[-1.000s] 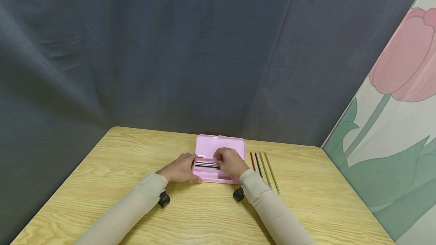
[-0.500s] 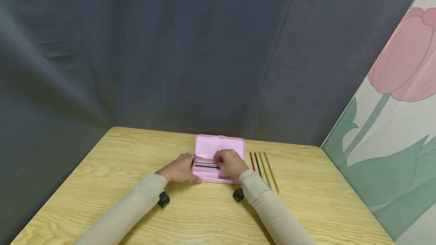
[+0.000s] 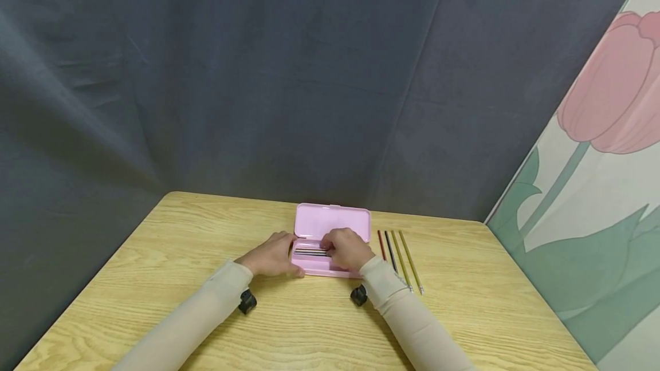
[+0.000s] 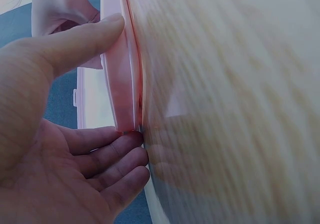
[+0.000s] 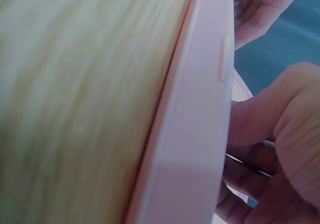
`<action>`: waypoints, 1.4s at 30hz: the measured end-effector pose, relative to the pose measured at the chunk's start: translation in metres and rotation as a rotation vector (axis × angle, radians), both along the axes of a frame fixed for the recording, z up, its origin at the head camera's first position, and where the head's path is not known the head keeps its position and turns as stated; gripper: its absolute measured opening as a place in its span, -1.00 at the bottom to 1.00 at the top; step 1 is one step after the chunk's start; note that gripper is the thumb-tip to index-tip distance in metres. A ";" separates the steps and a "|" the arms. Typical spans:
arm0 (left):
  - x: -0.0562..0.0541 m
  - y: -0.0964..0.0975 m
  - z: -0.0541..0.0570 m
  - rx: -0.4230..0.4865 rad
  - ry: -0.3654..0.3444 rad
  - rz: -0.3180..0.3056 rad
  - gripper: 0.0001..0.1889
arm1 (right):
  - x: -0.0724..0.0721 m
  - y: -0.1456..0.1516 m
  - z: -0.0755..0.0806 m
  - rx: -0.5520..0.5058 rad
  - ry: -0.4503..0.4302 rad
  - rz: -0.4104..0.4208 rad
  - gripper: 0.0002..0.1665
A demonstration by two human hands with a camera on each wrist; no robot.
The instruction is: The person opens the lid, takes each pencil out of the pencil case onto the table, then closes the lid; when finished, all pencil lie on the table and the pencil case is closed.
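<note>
Pink case [image 3: 322,266] sits on the surface [image 3: 206,233], long side facing us, lid [image 3: 330,221] open on the far side, so nothing blocks reach-in from the front. Our left hand [image 3: 270,255] grips the left end: thumb [image 4: 82,43] on the front wall, fingers [image 4: 120,159] spread wide from it around the end. We read that as bracing, so the case shouldn't skate while the other hand works.

Our right hand [image 3: 349,249] is in over the open tray, fingers bent in narrow at the right end of the slim pencils [image 3: 311,252]. Can't tell if they pinch one; the hand and the front wall hide the tips. Those pencils lie lengthwise toward the back, probably because that's how they fit.

Right of the case, apart from it: red pencil [image 3: 381,245], dark pencil [image 3: 391,252], two yellow pencils [image 3: 411,262], roughly parallel, not touching. Looks like deliberate spacing for easy single pickup.
</note>
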State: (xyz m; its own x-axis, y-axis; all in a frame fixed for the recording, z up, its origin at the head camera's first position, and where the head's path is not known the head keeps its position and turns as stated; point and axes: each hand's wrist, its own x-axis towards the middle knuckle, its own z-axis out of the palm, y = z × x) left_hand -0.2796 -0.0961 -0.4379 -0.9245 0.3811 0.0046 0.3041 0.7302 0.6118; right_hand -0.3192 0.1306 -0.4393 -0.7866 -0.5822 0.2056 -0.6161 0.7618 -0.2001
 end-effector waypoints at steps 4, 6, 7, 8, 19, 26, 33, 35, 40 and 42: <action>-0.001 0.000 -0.001 0.001 0.004 0.000 -0.20 | -0.001 0.000 -0.002 0.024 0.028 0.022 -0.82; -0.001 0.000 -0.002 0.000 0.008 -0.001 -0.19 | -0.001 0.000 -0.003 0.040 0.040 0.021 -0.83; -0.001 0.000 -0.002 0.000 0.010 -0.001 -0.19 | -0.001 0.000 -0.003 0.043 0.040 0.015 -0.84; -0.002 0.000 -0.002 -0.001 0.012 0.000 -0.19 | 0.000 0.000 -0.003 0.048 0.039 0.007 -0.84; -0.003 -0.001 -0.005 -0.009 0.016 -0.002 -0.19 | 0.004 -0.004 0.000 0.112 0.056 0.008 -0.71; -0.005 -0.001 -0.007 -0.014 0.023 -0.008 -0.21 | 0.007 -0.003 0.001 0.089 0.079 0.020 -0.76; -0.004 0.000 -0.005 -0.007 0.019 -0.002 -0.19 | 0.004 -0.002 0.000 0.052 0.061 -0.008 -0.78; -0.004 0.000 -0.005 -0.005 0.020 -0.002 -0.19 | 0.003 0.000 0.000 0.029 0.085 -0.011 -0.76; -0.004 0.000 -0.005 -0.001 0.022 -0.003 -0.20 | 0.003 0.004 0.004 -0.068 0.177 -0.018 -0.70; -0.004 0.000 -0.005 0.000 0.021 -0.002 -0.20 | 0.002 0.005 0.009 -0.108 0.210 -0.016 -0.72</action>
